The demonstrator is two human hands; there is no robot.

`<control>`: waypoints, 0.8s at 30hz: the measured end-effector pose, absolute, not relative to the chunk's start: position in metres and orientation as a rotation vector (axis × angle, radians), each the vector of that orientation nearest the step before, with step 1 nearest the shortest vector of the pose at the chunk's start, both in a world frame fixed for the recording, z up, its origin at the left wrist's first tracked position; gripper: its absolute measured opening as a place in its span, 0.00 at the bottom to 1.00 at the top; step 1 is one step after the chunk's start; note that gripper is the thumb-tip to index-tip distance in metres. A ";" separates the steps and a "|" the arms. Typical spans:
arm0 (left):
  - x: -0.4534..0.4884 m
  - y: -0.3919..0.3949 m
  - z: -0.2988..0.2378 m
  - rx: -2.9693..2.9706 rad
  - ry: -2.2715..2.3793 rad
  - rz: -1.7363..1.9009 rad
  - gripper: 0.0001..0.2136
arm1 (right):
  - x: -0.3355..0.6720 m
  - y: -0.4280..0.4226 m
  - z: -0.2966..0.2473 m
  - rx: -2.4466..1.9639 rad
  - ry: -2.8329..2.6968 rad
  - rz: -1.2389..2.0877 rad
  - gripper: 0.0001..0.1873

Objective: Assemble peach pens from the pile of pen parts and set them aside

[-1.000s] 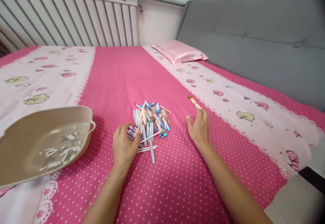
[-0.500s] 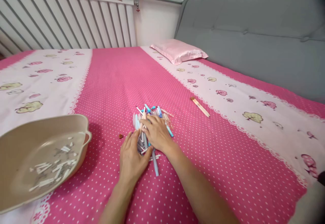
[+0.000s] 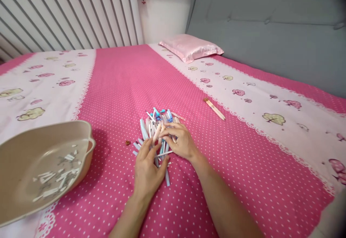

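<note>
My right hand (image 3: 180, 140) has its fingers bent, the tips almost together at a pale pen (image 3: 156, 133) in the heap. I can't tell if they pinch it or just touch it. My left hand (image 3: 149, 171) is half open, with the thumb out, and leans on the near side of the heap (image 3: 143, 129). I can't see it hold any pen.

A second ago my right hand was off to the right, with a brown-tipped pen (image 3: 214, 109). Now that pen lies alone on the bed (image 3: 121, 76), well apart from the heap and toward the right edge. So, as I see it, one is set aside and both my hands are back at the heap. It looks looser now, with pens poking out on its left side. A thin white stick (image 3: 164, 153) lies across the near part, between my hands.

Just left of the heap is a small brown bit (image 3: 128, 143). Further left is a tan tub (image 3: 51, 133) with white bits (image 3: 65, 176) in it.

The bed is pink with white dots. A pillow (image 3: 190, 47) lies near the far right corner. A radiator (image 3: 70, 18) stands past the far edge, and a grey headboard (image 3: 256, 29) runs along the right edge.
</note>
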State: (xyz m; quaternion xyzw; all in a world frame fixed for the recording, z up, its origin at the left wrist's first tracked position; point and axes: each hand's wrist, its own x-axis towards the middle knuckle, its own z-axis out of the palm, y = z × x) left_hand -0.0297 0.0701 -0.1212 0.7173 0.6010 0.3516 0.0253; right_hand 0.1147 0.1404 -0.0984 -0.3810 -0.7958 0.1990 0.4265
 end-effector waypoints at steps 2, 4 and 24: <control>-0.029 0.069 -0.120 2.172 1.873 1.083 0.17 | 0.115 0.139 -0.098 -0.916 -1.981 0.522 0.11; -0.027 0.068 -0.118 2.107 1.891 1.114 0.19 | 0.115 0.138 -0.099 -0.894 -1.981 0.548 0.10; -0.029 0.068 -0.117 1.089 1.729 1.891 0.08 | 0.132 0.126 -0.093 -1.068 -2.167 0.713 0.10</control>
